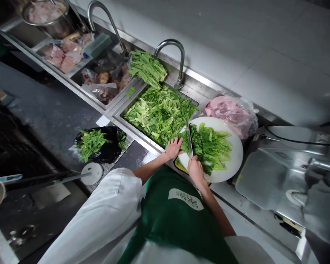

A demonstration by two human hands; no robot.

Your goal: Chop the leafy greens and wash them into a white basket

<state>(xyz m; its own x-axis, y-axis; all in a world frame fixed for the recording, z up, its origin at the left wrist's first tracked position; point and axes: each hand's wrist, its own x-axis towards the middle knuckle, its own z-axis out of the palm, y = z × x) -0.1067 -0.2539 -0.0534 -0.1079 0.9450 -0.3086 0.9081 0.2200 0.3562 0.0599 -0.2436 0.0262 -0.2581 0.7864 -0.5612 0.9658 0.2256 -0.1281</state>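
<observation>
1. right hand: grip clamped on handle of knife, blade reaching across left part of round white board.
2. left hand: grip apart, fingers spread at board's edge, beside blade.
3. leafy greens on board, mostly right of blade.
4. chopped greens heaped in sink beside board.
5. bagged meat behind board.

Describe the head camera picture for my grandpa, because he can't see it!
A person's right hand holds a knife over leafy greens on a round white board, with the left hand close beside the blade. Next to the board, a sink holds lots of cut greens. Plastic-wrapped meat lies behind the board.
</observation>
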